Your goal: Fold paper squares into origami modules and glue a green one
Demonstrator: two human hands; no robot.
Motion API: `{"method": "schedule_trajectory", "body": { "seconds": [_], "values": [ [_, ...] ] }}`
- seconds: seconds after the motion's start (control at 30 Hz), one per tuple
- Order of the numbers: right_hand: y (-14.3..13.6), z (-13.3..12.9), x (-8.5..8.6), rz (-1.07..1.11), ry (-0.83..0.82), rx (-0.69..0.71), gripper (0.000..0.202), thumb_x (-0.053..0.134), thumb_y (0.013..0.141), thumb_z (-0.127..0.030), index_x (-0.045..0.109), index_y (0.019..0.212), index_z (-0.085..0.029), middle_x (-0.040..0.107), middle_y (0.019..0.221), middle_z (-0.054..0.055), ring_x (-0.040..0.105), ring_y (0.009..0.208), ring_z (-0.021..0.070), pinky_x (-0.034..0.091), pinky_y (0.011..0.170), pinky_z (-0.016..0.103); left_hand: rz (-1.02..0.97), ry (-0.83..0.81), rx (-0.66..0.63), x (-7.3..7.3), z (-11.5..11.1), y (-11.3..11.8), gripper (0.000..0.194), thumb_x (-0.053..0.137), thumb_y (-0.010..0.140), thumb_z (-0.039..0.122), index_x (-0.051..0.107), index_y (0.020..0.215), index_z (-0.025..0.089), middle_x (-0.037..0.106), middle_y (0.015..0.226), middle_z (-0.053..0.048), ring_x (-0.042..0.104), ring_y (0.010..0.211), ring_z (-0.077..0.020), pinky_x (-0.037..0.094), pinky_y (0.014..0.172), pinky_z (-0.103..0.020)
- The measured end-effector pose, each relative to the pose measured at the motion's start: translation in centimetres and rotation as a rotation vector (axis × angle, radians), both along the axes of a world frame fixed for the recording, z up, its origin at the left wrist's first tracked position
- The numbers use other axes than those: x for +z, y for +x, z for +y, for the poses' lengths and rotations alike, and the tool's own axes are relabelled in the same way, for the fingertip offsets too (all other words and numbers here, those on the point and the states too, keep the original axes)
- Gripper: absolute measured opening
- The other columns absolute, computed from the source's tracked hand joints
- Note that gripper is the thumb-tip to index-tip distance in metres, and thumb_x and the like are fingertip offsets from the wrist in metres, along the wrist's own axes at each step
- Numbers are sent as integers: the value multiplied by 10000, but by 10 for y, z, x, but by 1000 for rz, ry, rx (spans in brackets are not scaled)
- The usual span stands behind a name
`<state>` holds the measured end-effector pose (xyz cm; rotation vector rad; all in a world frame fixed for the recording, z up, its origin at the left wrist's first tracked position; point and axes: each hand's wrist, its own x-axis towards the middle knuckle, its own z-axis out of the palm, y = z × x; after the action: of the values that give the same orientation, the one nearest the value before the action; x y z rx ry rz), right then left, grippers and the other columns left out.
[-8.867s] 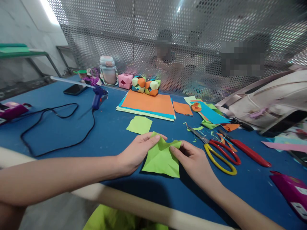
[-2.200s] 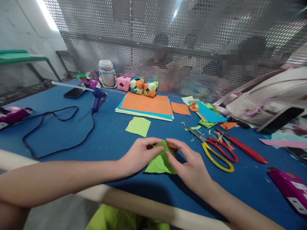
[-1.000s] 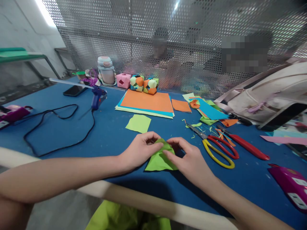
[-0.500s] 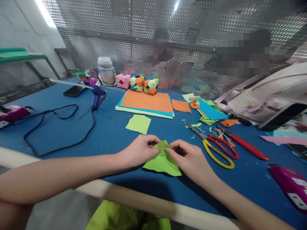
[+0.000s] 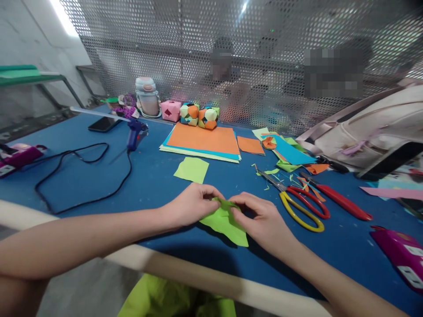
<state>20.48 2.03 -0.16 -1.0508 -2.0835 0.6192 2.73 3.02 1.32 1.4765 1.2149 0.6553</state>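
Note:
Between my two hands is a creased piece of light green paper [image 5: 228, 224], its top edge folded over and its lower part hanging toward me. My left hand [image 5: 194, 204] pinches the paper's upper left with thumb and fingers. On the upper right side, my right hand [image 5: 259, 215] grips it the same way. Just beyond my left hand, a flat light green paper square [image 5: 192, 169] lies on the blue table [image 5: 148, 185]. To the right of my right hand rest scissors [image 5: 300, 207] with one red and one yellow handle.
Behind stand a stack of coloured sheets [image 5: 201, 138], folded paper balls [image 5: 209, 117] and a bottle [image 5: 147, 97]. At left lies a glue gun [image 5: 134, 134] with its black cord [image 5: 127, 176]. Red-handled pliers [image 5: 343, 202], paper scraps [image 5: 287, 152], a purple power strip [image 5: 398, 253] and a bag [image 5: 370, 127] occupy the right.
The top point of the green paper, upright before, is now folded down between my fingers. My hands have stayed in nearly the same place.

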Motion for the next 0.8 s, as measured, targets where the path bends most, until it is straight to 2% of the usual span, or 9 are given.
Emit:
{"method": "schedule_trajectory", "body": {
  "seconds": [0.2, 0.43, 0.63, 0.8],
  "values": [
    [3, 2, -4, 40, 102, 83, 161, 506, 813, -78, 643, 819, -163, 615, 700, 22, 558, 631, 111, 433, 580, 222, 5, -35, -1, 0, 1, -1, 203, 515, 689, 171, 679, 797, 117, 423, 518, 59, 304, 475, -62, 209, 446, -197],
    [6, 2, -3, 7, 195, 201, 240, 481, 835, -62, 646, 961, -183, 605, 747, 35, 568, 667, 114, 458, 595, 227, -65, -119, -12, 2, 0, -2, 158, 538, 669, 177, 661, 759, 135, 484, 557, 45, 376, 519, -74, 257, 490, -197],
    [9, 1, -2, -54, 235, 255, 266, 464, 845, -56, 655, 970, -191, 601, 791, 52, 569, 682, 115, 461, 595, 227, -117, -138, -42, 1, 0, -4, 146, 548, 636, 177, 647, 735, 135, 532, 605, 24, 447, 595, -99, 318, 547, -208],
    [11, 0, -3, -106, 299, 263, 245, 459, 854, -60, 659, 966, -147, 609, 788, 72, 573, 671, 120, 456, 583, 225, -159, -198, -86, 5, -1, -4, 161, 529, 641, 162, 631, 763, 138, 528, 624, 32, 435, 581, -84, 317, 545, -206]
  ]
}}
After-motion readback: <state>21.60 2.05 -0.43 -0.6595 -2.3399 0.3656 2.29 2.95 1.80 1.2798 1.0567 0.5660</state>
